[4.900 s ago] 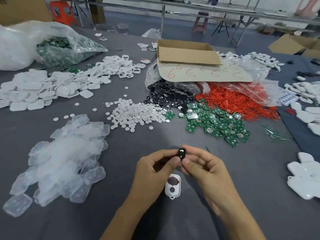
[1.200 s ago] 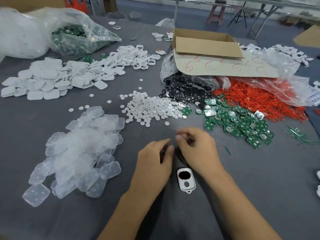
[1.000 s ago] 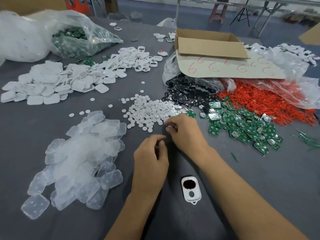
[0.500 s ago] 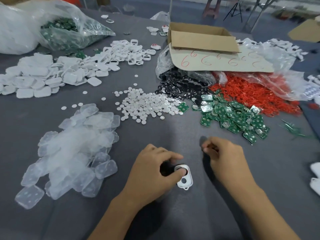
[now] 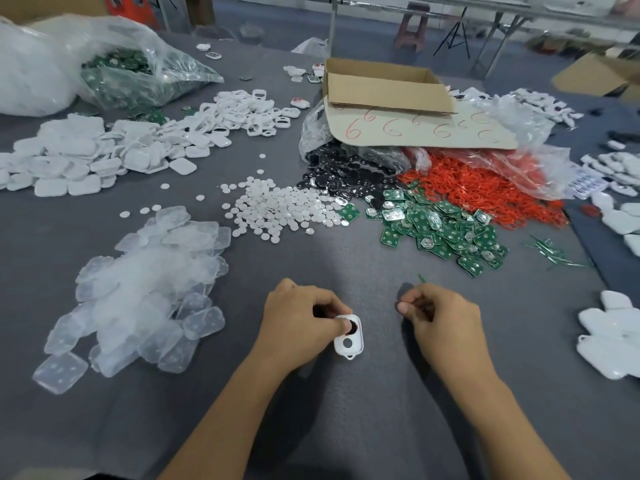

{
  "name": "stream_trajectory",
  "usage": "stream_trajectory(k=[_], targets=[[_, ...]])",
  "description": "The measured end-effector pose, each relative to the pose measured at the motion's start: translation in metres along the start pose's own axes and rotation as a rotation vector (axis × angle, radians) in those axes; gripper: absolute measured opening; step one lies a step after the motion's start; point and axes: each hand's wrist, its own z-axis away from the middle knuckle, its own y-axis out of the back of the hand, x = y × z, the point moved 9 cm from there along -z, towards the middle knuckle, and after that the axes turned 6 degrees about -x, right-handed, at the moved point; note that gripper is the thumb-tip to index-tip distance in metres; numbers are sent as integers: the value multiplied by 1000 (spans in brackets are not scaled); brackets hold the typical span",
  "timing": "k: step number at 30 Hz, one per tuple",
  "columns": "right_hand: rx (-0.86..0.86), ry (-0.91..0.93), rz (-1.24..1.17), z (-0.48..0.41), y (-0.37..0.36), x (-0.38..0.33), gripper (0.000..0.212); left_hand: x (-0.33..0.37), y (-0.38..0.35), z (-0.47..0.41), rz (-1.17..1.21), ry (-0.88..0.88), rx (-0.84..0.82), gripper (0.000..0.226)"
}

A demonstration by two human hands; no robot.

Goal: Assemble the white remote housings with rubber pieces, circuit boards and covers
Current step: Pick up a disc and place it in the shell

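Left hand point(image 5: 301, 320) pinches the far end of the small white plastic remote housing point(image 5: 349, 339), lying flat on the near grey table point(image 5: 346, 265). Right hand point(image 5: 440, 317) sits curled to its right; whether it holds anything can't be told.

The only writing I can make out is a scatter of hand-drawn red "6" numerals on the flat beige cardboard sheet point(image 5: 415, 133) lying under the open brown cardboard box point(image 5: 384, 86). Nothing else is legible.
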Motion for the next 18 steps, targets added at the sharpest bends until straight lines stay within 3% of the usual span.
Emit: stream_trajectory(k=[6,11,13,16,18], targets=[[-54,73,79,-5,-1,-9,22,2,0,7,-70,-91,96,6],[-83,18,30,2,0,-5,30,0,1,7,-48,-101,-8,22],[-106,6,-30,9,1,-7,33,-4,2,13,-13,-127,-38,40],[-161,63,-130,23,-5,-28,32,-11,-2,29,-4,-146,-81,87],[-207,125,-180,33,-15,-47,30,-9,-6,35,-100,-187,-46,100]])
